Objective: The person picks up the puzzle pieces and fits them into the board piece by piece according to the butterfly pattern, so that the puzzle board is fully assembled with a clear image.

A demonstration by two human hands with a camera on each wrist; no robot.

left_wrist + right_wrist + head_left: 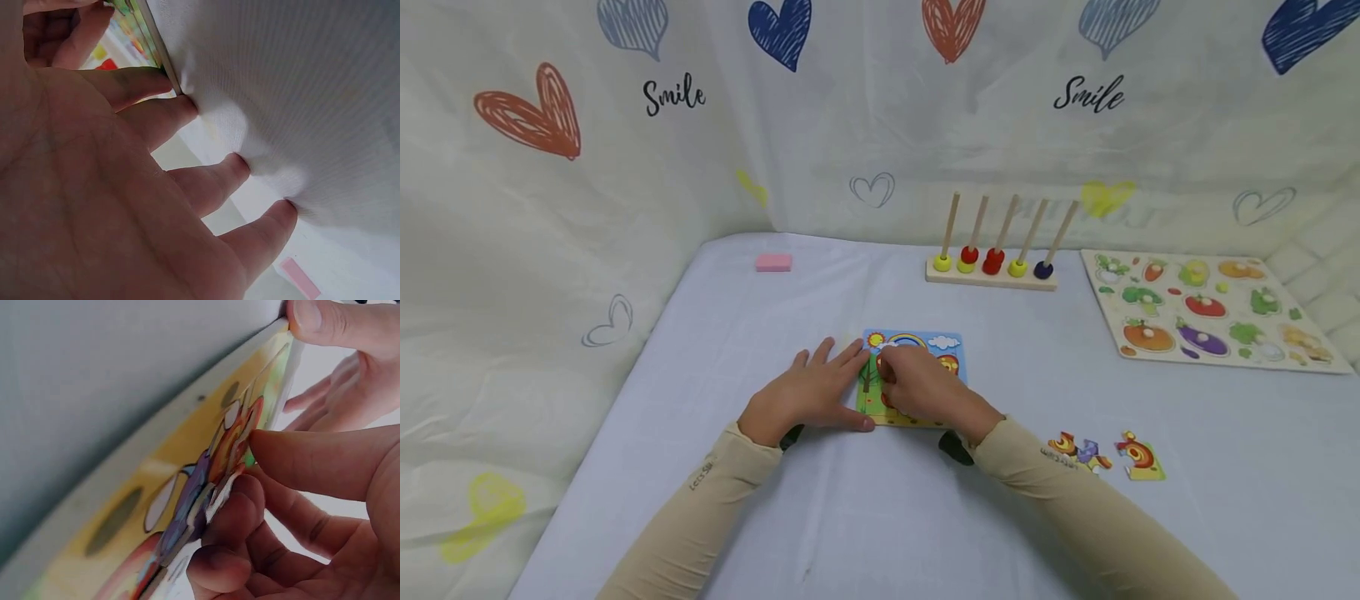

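A small, brightly printed jigsaw puzzle board (955,350) lies on the white cloth, showing a sun, rainbow, cloud and tree. My left hand (808,387) rests spread along its left side, the thumb by the lower left corner. In the left wrist view, straight fingers (209,184) touch the cloth and the board's edge. My right hand (921,383) is over the middle of the board, fingers curled. In the right wrist view, its thumb and fingers pinch a puzzle piece (234,478) at the board's surface; much of that piece is hidden.
Loose puzzle pieces (1138,456) lie to the right, some partly behind my right sleeve (1075,492). Farther back stand a pegged bead counter (992,282) and a vegetable puzzle board (1157,287). A pink block (773,263) sits at the back left.
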